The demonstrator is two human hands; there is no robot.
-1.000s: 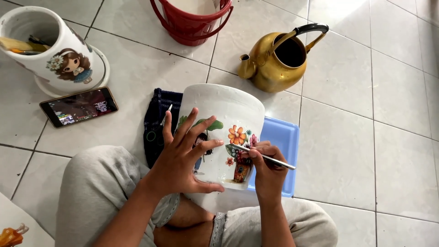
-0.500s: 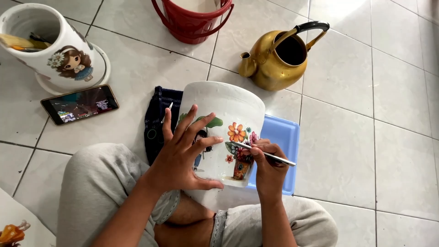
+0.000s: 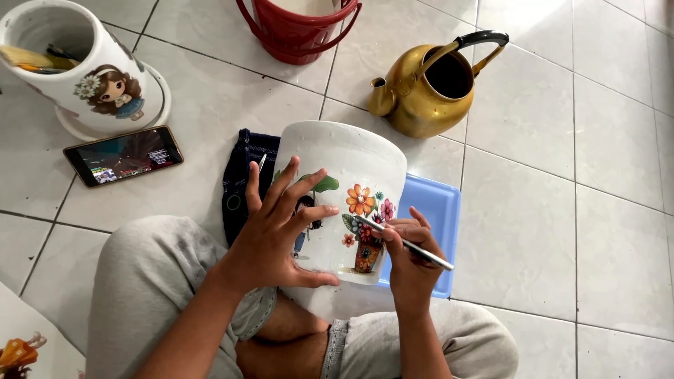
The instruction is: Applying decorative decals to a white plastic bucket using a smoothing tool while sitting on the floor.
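A large white flower pot point(image 3: 351, 172) lies tilted across my lap, its side painted with flowers, a vase and a small figure. My left hand point(image 3: 277, 228) presses flat on the pot's side with fingers spread, steadying it. My right hand point(image 3: 411, 256) grips a thin silver paintbrush point(image 3: 411, 244) like a pen, its tip touching the painted flowers above the vase.
A second painted white pot point(image 3: 91, 70) holding brushes stands at the top left, with a phone point(image 3: 123, 154) lying beside it. A gold kettle point(image 3: 428, 88) and a red bucket point(image 3: 298, 28) sit ahead. A blue tray point(image 3: 435, 210) and a dark cloth point(image 3: 242, 182) lie under the pot.
The brush tip has shifted slightly over the painted flowers. My left hand and the pot have stayed almost still.
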